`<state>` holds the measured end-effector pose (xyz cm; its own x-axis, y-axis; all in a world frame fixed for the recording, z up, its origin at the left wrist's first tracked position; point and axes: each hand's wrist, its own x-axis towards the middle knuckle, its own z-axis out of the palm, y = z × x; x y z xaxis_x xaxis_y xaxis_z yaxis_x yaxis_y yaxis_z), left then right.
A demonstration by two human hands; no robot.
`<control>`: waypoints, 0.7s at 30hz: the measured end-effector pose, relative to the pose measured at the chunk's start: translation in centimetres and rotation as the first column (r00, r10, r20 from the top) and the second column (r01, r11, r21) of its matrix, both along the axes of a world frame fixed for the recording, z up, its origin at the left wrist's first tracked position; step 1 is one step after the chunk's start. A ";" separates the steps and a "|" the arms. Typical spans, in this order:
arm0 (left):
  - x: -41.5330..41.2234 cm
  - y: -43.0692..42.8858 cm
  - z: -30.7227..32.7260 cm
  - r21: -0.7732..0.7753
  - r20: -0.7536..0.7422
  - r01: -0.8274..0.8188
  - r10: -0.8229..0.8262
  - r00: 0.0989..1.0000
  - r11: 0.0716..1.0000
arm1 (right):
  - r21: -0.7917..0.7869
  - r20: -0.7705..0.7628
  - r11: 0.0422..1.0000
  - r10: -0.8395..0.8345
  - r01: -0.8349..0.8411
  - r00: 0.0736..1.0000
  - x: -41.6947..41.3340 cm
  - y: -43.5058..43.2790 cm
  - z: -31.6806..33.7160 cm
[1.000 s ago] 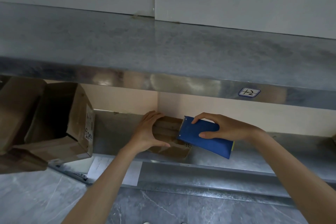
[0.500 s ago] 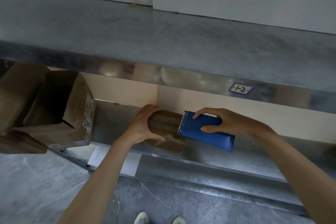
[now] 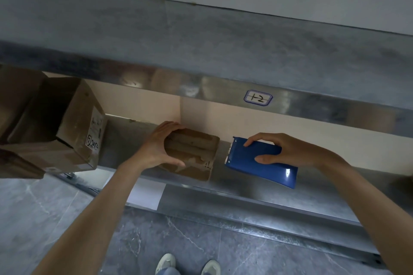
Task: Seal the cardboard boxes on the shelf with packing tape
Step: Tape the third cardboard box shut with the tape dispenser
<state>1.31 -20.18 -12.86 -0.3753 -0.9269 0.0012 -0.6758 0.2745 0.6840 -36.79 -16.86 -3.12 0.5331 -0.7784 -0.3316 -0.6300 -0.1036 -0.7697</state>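
Left hand (image 3: 159, 149) grips the small cardboard box (image 3: 193, 152) by its left end, near the shelf's (image 3: 257, 192) front edge. Right hand (image 3: 288, 152) clasps the blue tape dispenser (image 3: 252, 164) just beside the box, apart.

Both forearms (image 3: 89, 219) bare to the frame edge. Shoes (image 3: 165, 262) pale, rounded toes. Trouser hems (image 3: 168, 271) blue, possibly denim.
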 end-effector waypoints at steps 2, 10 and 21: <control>0.0 0.0 0.1 -0.003 0.007 0.003 -0.003 1.000 1.000 | -0.002 -0.016 1.000 -0.003 0.003 1.000 -0.7 0.1 -0.2; -0.2 -0.1 -0.1 -0.020 0.005 0.015 -0.014 1.000 1.000 | 0.010 -0.053 1.000 -0.005 0.006 0.999 -0.4 -0.4 -2.3; 0.0 -0.2 -0.3 -0.029 0.017 0.033 -0.032 0.999 0.999 | 0.065 -0.150 0.998 0.008 0.001 0.989 3.1 -1.7 -2.6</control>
